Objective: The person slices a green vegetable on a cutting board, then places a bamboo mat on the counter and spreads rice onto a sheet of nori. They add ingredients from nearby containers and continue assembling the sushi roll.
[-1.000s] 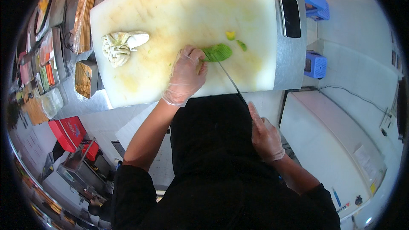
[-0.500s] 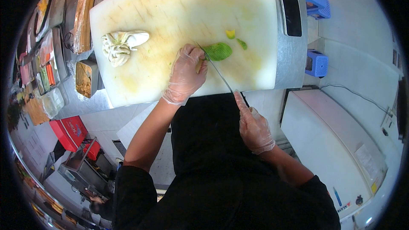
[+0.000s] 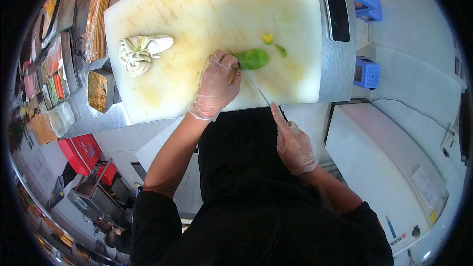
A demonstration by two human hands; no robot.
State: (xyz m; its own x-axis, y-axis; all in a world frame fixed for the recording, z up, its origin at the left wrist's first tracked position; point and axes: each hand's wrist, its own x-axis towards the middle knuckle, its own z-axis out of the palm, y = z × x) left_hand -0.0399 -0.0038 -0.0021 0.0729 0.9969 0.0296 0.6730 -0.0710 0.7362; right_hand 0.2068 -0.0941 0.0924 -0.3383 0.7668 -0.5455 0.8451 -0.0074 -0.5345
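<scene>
Finely sliced green avocado (image 3: 254,59) lies fanned on the white cutting board (image 3: 207,15). My gloved left hand (image 3: 217,81) presses with curled fingers on the uncut end of the avocado, mostly hidden beneath them. My gloved right hand (image 3: 294,148) is closed round a knife's handle, its index finger stretched along the top. The long thin blade of the knife (image 3: 257,86) slants up and left, its tip end by my left fingertips, between them and the slices. Beyond the slices rest a yellow scrap (image 3: 267,39) and a small green sliver (image 3: 280,50).
A crumpled white cloth (image 3: 140,54) lies on the board's left. Left of the board are a metal tin of orange-brown paste (image 3: 100,91), a wrapped bundle of sticks (image 3: 97,24) and trays of cut food (image 3: 55,79). A phone (image 3: 337,17) lies right of the board.
Hardly anything differs. The knife and both hands keep almost the same place, with only a slight shift of the whole view.
</scene>
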